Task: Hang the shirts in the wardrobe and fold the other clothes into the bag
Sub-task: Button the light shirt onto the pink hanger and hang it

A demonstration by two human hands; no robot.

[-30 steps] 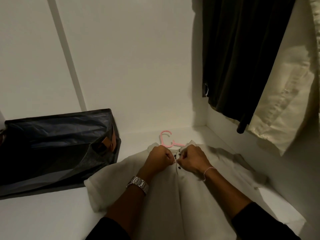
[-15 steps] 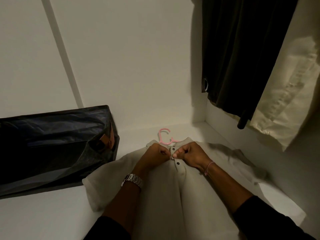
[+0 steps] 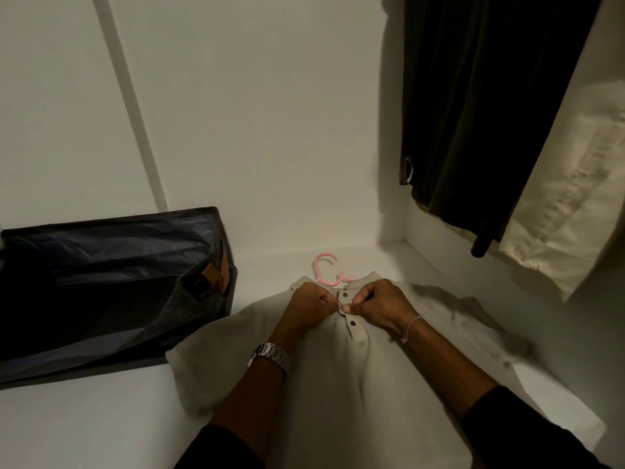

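A beige polo shirt lies flat on the white wardrobe shelf, collar away from me. A pink hanger is inside it, its hook sticking out past the collar. My left hand and my right hand meet at the button placket just below the collar, each pinching the fabric at the middle button. Two dark buttons show, one above and one below my fingertips. A dark open fabric bag stands to the left of the shirt.
A dark garment and a cream shirt hang at the upper right above the shelf's right side. White wardrobe walls close the back and right. Bare shelf shows in front of the bag.
Both hands stay at the placket; they have shifted slightly down from the top button, which now shows uncovered above my fingers. The shirt and bag have not moved.
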